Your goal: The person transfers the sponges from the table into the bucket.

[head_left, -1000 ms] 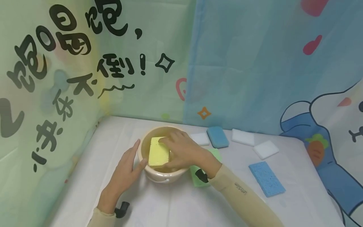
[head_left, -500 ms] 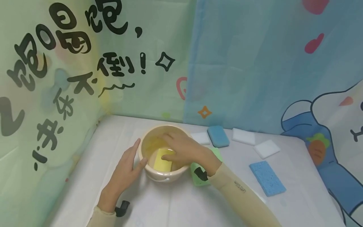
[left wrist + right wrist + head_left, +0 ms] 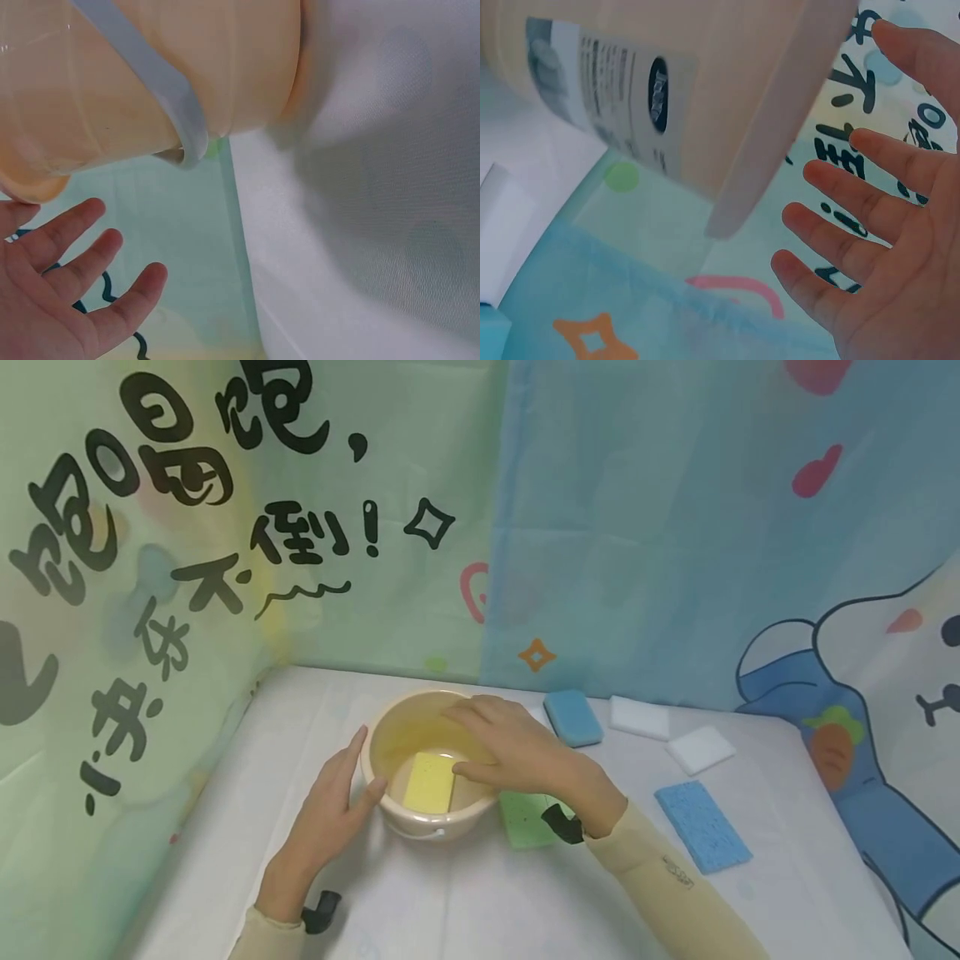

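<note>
A small cream bucket point(image 3: 457, 829) stands upright on the white-covered table. On its floor lies a yellow sponge point(image 3: 430, 783). My left hand point(image 3: 326, 818) is at the bucket's left rim, fingers extended and thumb apart; in the left wrist view one fingertip meets the rim near the bucket's wall point(image 3: 150, 90). Over the right side of the mouth hovers my right hand point(image 3: 521, 747), fingers spread and holding nothing. The right wrist view has that hand point(image 3: 900, 225) apart from the bucket point(image 3: 727, 90), which carries a printed label point(image 3: 619, 94).
A green sponge point(image 3: 525, 822) lies right of the bucket, partly under my right wrist. Behind and to the right are a dark blue sponge point(image 3: 573, 718), white sponges point(image 3: 639, 717) and a light blue sponge point(image 3: 702, 827). Printed cloth point(image 3: 645, 527) hangs behind the table.
The yellow sponge has gone from my right hand down onto the bucket's floor. My right hand has let go and moved up and right. The left hand keeps its place.
</note>
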